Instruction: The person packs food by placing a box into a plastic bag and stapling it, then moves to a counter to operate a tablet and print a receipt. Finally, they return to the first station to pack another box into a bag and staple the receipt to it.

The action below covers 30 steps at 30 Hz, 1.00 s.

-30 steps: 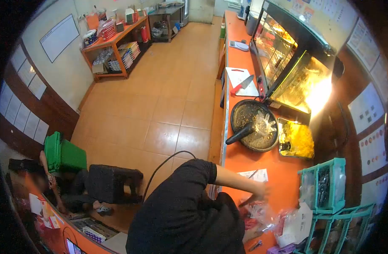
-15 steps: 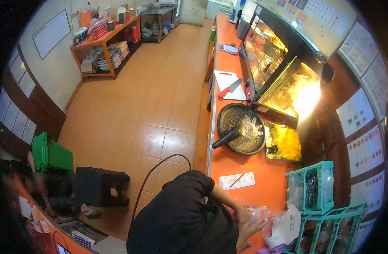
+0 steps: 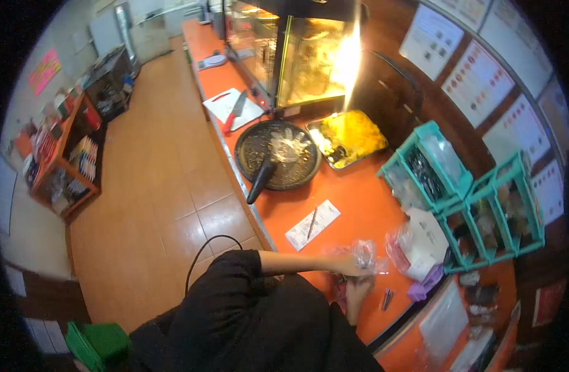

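Note:
My left hand (image 3: pixel 346 264) reaches across the orange counter with its fingers closed at a clear plastic bag (image 3: pixel 364 253). Its outline is blurred. Just below it, my right hand (image 3: pixel 359 289) is closed against the lower edge of the same bag; its fingertips are partly hidden. Some reddish clear plastic lies beneath and beside my hands. To their right are a crumpled red-and-clear plastic packet (image 3: pixel 397 247) and a white box (image 3: pixel 426 242). Small pen-like items (image 3: pixel 388 299) lie near my right hand.
On the counter (image 3: pixel 284 214) are a stone mortar (image 3: pixel 250 162) with a pestle (image 3: pixel 261 181), a tray of yellow food (image 3: pixel 359 133), a paper slip with a pen (image 3: pixel 324 218), and a knife (image 3: pixel 239 102) on a white board. Teal baskets (image 3: pixel 455 201) stand right, beyond a lit display cabinet (image 3: pixel 315 59).
The view has swung right, shifting the counter leftward in the picture. My hands have drawn closer together around the clear bag, and the right hand's spread fingers have closed.

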Available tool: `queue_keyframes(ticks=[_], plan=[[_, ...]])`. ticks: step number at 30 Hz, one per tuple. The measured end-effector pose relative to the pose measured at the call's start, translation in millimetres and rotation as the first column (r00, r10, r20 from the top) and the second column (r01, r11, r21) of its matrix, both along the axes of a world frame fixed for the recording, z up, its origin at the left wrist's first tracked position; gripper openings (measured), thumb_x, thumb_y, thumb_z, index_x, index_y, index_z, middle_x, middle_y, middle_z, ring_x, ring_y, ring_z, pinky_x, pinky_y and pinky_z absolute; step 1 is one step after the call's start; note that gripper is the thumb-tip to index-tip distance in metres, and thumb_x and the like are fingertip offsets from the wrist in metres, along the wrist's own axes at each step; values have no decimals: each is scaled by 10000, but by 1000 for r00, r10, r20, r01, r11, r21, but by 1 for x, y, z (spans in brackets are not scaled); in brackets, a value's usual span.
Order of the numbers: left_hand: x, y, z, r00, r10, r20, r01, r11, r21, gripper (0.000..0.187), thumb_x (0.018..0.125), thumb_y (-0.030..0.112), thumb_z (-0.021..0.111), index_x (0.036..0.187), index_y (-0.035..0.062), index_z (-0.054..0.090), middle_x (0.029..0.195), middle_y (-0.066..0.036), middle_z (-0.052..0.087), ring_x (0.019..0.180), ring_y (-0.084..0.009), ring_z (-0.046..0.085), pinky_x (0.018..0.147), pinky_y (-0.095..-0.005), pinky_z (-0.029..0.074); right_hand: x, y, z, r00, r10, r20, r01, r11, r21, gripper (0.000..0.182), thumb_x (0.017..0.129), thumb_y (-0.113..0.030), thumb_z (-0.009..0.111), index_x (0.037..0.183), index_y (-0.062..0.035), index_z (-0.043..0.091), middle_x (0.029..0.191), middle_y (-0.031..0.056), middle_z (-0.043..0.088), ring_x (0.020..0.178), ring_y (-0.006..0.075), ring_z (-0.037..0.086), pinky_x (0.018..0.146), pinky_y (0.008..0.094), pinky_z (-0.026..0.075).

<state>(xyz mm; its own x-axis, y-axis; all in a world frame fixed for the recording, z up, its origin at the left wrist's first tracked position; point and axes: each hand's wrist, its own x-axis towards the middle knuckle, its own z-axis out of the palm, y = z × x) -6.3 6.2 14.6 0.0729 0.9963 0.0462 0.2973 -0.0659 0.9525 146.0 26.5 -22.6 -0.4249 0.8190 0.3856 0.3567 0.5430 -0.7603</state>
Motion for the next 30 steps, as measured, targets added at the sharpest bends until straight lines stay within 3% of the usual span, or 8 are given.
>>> queue_keyframes(ticks=[3,6,12,16,19,22,25,30], plan=[[-13,-8,26,987,-51,-154,98,944,316,451,853,477,627,994,49,604,913,-134,630,834,-255,600,742,-408,479,-10,-14,19,984,-27,-173,-22,962,-272,359,759,-110,669,1076,18,558,1031,205,606,1054,352,552,892,448,425],[-46,-7,51,987,-87,-136,151,790,594,448,836,438,657,1027,37,600,976,-134,630,868,-265,593,752,-409,473,0,-4,-41,987,-152,-46,154,988,31,357,842,-150,569,1149,29,534,1086,216,568,1073,350,519,936,462,384],[-60,11,18,898,-215,-385,385,808,447,453,801,407,685,1050,41,590,1002,-132,622,869,-264,601,748,-400,478,17,3,-14,958,169,234,-167,986,-31,486,828,-181,511,1255,46,462,1282,290,431,1210,443,380,1047,515,266],[-30,10,-9,894,-189,-406,378,803,460,463,778,387,704,1065,44,584,1019,-131,616,870,-263,607,745,-394,482,7,3,8,964,-52,262,-48,932,360,431,831,-176,524,1196,49,477,1255,285,421,1155,480,376,1007,581,258],[-16,11,-16,907,-155,-393,345,807,479,475,761,372,718,1077,46,580,1032,-130,611,871,-262,611,743,-389,485,7,16,48,907,17,422,-135,958,254,417,803,-136,530,1170,54,473,1227,268,432,1151,482,371,1023,601,232],[7,8,-22,961,-186,-205,259,867,425,478,743,343,730,1084,43,582,1043,-132,611,891,-260,611,754,-387,484,16,36,67,901,124,416,-219,957,190,401,768,-145,568,1116,43,503,1179,235,442,1117,426,414,1038,545,244],[31,12,-25,959,-203,197,149,954,259,462,725,288,739,1081,30,598,1048,-138,616,949,-254,602,790,-388,476,0,36,124,983,180,33,-177,981,-84,226,840,-190,588,962,-5,544,1015,135,496,1017,284,467,945,409,346],[-3,-35,43,947,-61,315,-134,817,561,482,769,318,720,1123,35,559,1084,-129,574,1005,-243,557,839,-391,455,-67,46,203,930,348,-114,-303,906,296,395,852,-463,657,957,-86,604,882,120,559,788,217,527,851,429,456]])
